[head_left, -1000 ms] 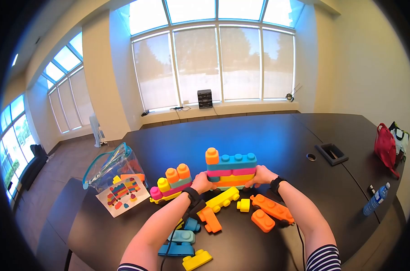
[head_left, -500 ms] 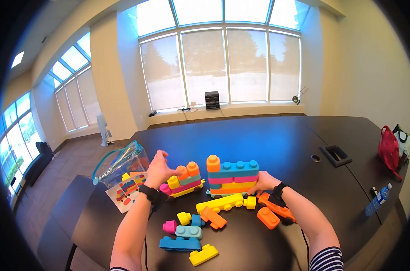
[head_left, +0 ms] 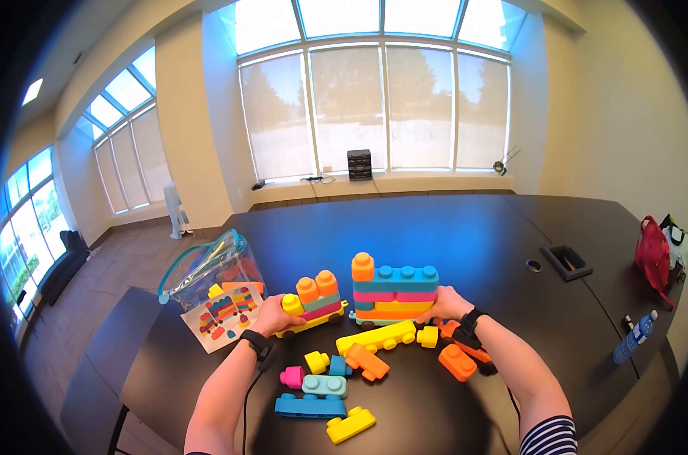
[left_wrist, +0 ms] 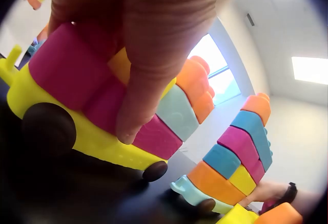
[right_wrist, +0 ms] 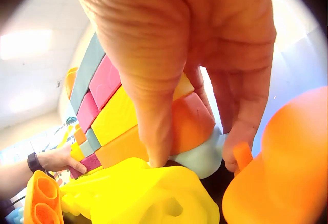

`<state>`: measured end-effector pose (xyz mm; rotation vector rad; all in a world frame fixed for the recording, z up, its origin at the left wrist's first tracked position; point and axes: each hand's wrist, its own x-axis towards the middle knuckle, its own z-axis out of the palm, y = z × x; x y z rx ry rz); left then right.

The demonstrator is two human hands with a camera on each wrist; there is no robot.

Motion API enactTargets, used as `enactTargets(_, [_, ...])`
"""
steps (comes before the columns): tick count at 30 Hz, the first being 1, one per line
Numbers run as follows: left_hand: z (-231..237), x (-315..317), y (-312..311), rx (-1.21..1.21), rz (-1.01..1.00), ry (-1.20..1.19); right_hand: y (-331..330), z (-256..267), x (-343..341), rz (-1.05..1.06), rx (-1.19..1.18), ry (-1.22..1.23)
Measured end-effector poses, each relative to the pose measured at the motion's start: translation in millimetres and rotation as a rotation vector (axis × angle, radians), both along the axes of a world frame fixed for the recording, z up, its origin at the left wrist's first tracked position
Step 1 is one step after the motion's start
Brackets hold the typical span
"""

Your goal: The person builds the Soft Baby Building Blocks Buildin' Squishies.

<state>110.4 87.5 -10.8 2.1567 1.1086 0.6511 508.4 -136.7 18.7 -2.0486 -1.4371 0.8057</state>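
Observation:
My left hand (head_left: 270, 315) grips the rear of a small wheeled car with a yellow base (head_left: 311, 323), magenta bricks and orange bricks on top. Its thumb lies along a magenta brick (left_wrist: 66, 70) in the left wrist view, hiding part of the stack. To the right, across a small gap, stands a taller car of teal, magenta, yellow and orange bricks (head_left: 395, 297) on a pale wheeled base (left_wrist: 197, 194). My right hand (head_left: 446, 305) holds that car's right end low down, with thumb and fingers on opposite sides (right_wrist: 179, 44).
Loose bricks lie in front: a long yellow piece (head_left: 378, 337), an orange brick (head_left: 458, 362), a blue brick (head_left: 310, 406) and several others. An orange wheeled base (head_left: 473, 349) is beside my right wrist. Left are a picture card (head_left: 221, 318) and clear bag (head_left: 207, 273); far right, a bottle (head_left: 634, 338).
My left hand left the taller car, moved left over the smaller car, then came down and took hold of its left end. My right hand stays at the taller car's right end.

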Motion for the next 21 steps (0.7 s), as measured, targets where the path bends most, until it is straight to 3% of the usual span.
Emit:
enactTargets(15, [-10, -5, -23, -0.021, -0.016, -0.104, 9, -12, 2, 0.005, 0.056, -0.005])
enactTargets(21, [-10, -2, -19, 0.019, -0.010, -0.036, 7, -5, -4, -0.010, 0.040, -0.020])
